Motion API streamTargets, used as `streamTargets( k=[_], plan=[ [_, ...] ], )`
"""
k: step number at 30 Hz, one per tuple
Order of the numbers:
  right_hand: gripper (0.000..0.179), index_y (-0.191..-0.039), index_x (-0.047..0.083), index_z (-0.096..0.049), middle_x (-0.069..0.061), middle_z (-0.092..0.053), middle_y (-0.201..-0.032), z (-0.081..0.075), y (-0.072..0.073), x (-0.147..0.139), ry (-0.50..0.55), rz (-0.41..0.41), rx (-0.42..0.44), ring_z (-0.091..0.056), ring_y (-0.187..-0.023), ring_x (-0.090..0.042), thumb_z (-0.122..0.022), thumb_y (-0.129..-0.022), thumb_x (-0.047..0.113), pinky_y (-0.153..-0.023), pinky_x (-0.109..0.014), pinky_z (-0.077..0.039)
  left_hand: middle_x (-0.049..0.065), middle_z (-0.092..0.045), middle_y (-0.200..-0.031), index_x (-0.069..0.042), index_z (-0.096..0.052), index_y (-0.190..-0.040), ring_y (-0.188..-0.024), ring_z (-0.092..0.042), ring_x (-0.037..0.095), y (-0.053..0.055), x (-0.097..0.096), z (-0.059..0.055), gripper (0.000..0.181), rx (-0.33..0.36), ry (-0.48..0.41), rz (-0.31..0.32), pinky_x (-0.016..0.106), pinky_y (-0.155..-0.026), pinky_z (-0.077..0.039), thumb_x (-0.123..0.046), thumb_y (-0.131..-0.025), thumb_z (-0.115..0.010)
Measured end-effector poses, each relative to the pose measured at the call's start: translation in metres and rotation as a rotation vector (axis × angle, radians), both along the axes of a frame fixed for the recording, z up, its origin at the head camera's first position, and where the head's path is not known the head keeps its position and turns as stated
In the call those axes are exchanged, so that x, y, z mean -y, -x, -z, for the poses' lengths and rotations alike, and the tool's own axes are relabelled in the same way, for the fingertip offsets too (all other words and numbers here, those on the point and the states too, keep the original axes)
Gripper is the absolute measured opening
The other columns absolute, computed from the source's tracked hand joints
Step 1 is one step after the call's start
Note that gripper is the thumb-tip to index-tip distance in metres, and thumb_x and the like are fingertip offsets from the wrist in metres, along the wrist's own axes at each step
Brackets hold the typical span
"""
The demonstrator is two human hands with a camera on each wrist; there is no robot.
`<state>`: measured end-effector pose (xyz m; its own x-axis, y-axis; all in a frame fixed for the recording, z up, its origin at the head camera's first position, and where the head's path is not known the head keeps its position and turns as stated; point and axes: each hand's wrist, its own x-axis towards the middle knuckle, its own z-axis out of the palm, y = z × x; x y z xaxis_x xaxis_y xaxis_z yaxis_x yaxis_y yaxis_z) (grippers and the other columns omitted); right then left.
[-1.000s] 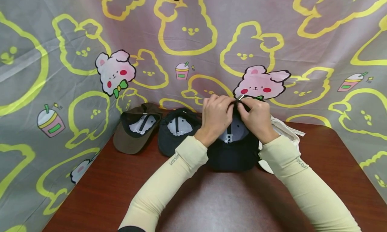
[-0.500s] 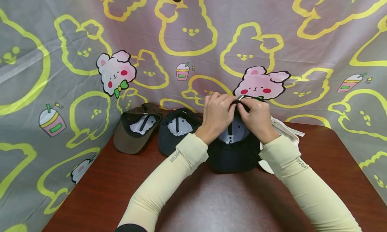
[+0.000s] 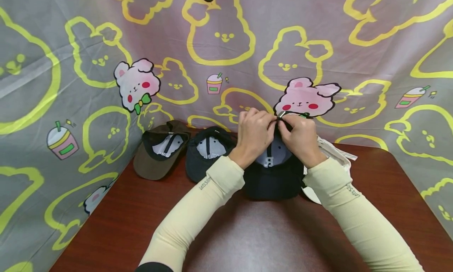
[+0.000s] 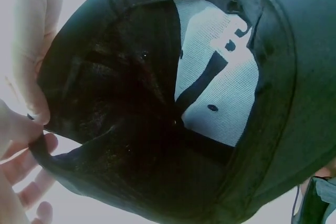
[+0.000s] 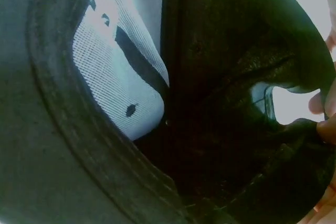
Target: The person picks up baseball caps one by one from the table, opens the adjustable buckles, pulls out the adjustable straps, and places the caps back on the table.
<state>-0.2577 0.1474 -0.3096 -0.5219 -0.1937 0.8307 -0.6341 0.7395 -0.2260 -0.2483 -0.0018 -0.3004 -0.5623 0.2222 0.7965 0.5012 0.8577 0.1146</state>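
A black baseball cap (image 3: 272,185) faces me with its inside showing, brim toward me, a white mesh panel behind its front lettering. My left hand (image 3: 255,132) pinches the adjuster strap at the back of the cap between thumb and fingers. Right beside it, my right hand (image 3: 300,137) pinches the same strap from the other side. A small metal buckle (image 3: 281,114) shows between the two hands. In the left wrist view, fingertips (image 4: 37,114) meet at the strap end. The right wrist view shows the back opening of the cap, with fingers (image 5: 328,129) at its edge.
To the left on the brown table (image 3: 106,221) lie a brown cap (image 3: 150,161) and a dark navy cap (image 3: 194,167), both inside up. A white cap (image 3: 339,158) lies to the right, partly behind my right arm. A patterned curtain (image 3: 230,28) stands behind the table.
Both hands stay at the strap with almost no movement. The brim of the black cap has shifted only slightly.
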Motion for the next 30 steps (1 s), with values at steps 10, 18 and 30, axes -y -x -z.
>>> streamTargets(
  k=[10,18,30],
  plan=[
    [0.012,-0.079,-0.005,-0.07,-0.023,-0.072,-0.078,-0.002,0.006,-0.008,0.01,0.036,0.034,-0.068,-0.068,-0.04,-0.067,-0.087,0.003,-0.066,-0.052,-0.054,-0.009,-0.077,-0.088,-0.022,-0.08,-0.093,-0.084,-0.063,0.013,-0.003,-0.002,0.003,0.015,0.0,0.006,-0.012,0.033,-0.078,-0.043,-0.027,-0.094,-0.066],
    [0.01,-0.082,-0.006,-0.071,-0.023,-0.072,-0.08,-0.006,0.007,-0.012,0.007,0.02,0.01,-0.07,-0.071,-0.039,-0.068,-0.086,0.003,-0.068,-0.052,-0.055,-0.006,-0.077,-0.095,-0.02,-0.078,-0.099,-0.088,-0.064,0.016,0.0,-0.004,0.005,0.015,0.018,-0.018,-0.021,0.034,-0.079,-0.044,-0.027,-0.093,-0.066],
    [0.011,-0.091,-0.007,-0.073,-0.024,-0.074,-0.085,-0.007,0.0,-0.007,-0.026,0.002,0.037,-0.071,-0.077,-0.04,-0.07,-0.087,0.003,-0.073,-0.052,-0.057,-0.004,-0.076,-0.102,-0.018,-0.076,-0.109,-0.091,-0.065,0.015,-0.003,-0.008,-0.005,0.021,0.029,-0.028,-0.024,0.033,-0.08,-0.044,-0.026,-0.095,-0.062]
  ],
)
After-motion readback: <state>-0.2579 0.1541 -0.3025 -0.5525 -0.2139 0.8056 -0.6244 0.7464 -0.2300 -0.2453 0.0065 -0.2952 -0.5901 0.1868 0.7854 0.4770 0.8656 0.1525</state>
